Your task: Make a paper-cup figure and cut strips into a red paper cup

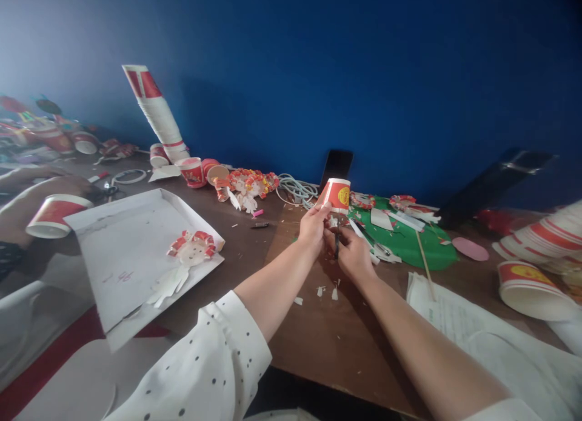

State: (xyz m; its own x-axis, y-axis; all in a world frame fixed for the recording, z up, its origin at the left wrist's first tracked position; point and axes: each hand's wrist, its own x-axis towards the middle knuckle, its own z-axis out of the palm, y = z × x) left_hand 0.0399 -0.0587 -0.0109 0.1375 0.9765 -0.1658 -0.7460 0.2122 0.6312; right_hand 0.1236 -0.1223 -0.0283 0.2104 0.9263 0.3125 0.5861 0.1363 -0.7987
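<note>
My left hand [313,227] is closed on a red and white paper cup [337,195] with a yellow emblem, held up over the far part of the table. Close beside it, below the cup, my right hand [353,254] grips dark scissors [337,242]. The blades are mostly hidden between cup and fingers, so I cannot tell how far they cut in. White paper scraps [334,292] lie on the brown table [309,342] under my hands.
A phone [337,163] leans on the blue wall. Green sheet [436,254], papers [482,330] and a cup [531,288] lie right. Left are a white tray-like sheet [113,245] with a cut-cup figure [193,248], a tall cup stack [159,115] and a co-worker's hand [59,182].
</note>
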